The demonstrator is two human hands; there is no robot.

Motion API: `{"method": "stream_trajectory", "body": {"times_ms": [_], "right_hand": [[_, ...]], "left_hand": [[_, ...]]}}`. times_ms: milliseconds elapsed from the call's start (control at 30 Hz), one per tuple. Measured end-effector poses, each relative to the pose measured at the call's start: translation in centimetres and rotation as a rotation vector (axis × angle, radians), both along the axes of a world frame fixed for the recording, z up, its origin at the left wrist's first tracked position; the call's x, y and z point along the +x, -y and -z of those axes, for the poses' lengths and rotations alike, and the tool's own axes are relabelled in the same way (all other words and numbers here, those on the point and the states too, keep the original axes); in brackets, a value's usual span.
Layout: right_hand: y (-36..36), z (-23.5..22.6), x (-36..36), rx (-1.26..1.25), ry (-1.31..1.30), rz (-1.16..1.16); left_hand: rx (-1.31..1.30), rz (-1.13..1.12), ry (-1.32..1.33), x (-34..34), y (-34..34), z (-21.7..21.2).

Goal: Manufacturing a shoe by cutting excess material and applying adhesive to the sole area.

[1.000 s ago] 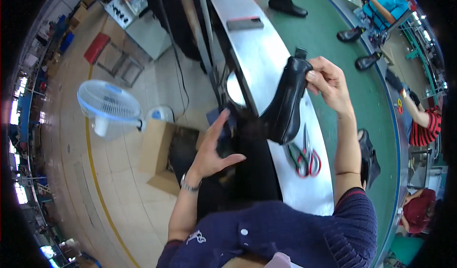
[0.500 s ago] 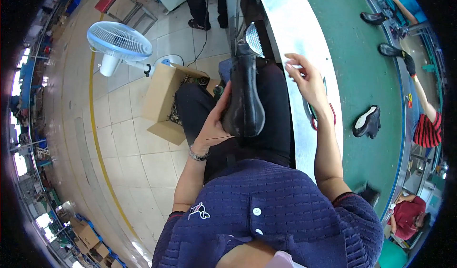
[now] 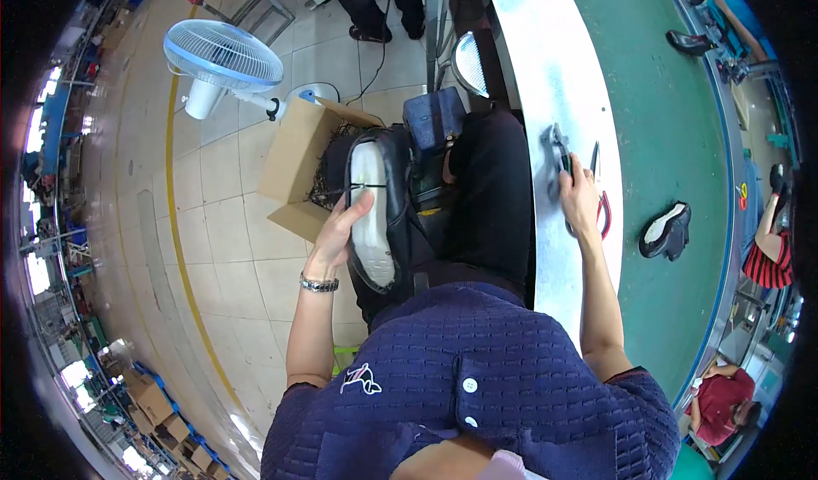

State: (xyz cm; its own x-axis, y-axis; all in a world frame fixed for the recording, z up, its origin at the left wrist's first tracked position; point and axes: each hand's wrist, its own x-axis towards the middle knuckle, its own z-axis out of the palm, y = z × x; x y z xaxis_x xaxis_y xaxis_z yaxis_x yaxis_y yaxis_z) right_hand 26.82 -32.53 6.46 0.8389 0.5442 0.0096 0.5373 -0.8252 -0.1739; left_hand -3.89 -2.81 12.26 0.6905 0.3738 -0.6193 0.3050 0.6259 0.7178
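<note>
My left hand [image 3: 339, 231] grips a black shoe upper [image 3: 398, 186] over my lap, its underside turned up. A pale insole [image 3: 371, 241] fills that underside, and a thin dark cord or strip crosses it by my thumb. On the metal bench top to the right, my right hand [image 3: 580, 197] has its fingers closed round the handles of a pair of pliers [image 3: 558, 143]. Their metal head points away from me. Right beside that hand lie scissors with red handles [image 3: 606, 216], partly covered by it.
The metal bench [image 3: 554, 45] runs along my right, then a green conveyor belt [image 3: 639, 139] carrying another shoe [image 3: 665, 230]. An open cardboard box [image 3: 290, 160] with dark scraps stands left of my legs, near a fan [image 3: 223, 54]. A blue block [image 3: 433, 120] is ahead; people work across the belt.
My left hand has moved left and turned the shoe so its pale underside shows. My right hand has come down from above the bench and closed on the pliers.
</note>
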Motion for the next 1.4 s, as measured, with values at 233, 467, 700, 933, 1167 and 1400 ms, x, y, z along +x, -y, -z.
{"method": "stream_trajectory", "body": {"times_ms": [233, 467, 700, 933, 1167, 1400], "right_hand": [[-6.2, -8.8, -4.2, 0.738, -1.132, 0.172], [-13.5, -14.6, -8.0, 0.536, -1.55, -0.169], [-18.2, -14.8, -8.1, 0.356, -1.729, -0.084], [-19.3, -15.4, -8.3, 0.17, -1.502, -0.099], [-17.7, -12.9, -9.4, 0.268, -1.247, -0.322], [-18.4, -15.1, -8.1, 0.077, -1.124, -0.453]], "left_hand": [[0.088, 0.051, 0.044, 4.8, 1.3, -2.1], [0.454, 0.011, 0.12, 5.3, 1.4, 0.2], [0.635, -0.216, 0.137, 8.8, -0.9, 1.5], [0.56, -0.258, 0.129, 9.2, -1.1, 1.1], [0.531, -0.299, 0.153, 9.4, -1.1, 1.3], [0.402, -0.241, 0.218, 8.4, -1.6, 1.5]]}}
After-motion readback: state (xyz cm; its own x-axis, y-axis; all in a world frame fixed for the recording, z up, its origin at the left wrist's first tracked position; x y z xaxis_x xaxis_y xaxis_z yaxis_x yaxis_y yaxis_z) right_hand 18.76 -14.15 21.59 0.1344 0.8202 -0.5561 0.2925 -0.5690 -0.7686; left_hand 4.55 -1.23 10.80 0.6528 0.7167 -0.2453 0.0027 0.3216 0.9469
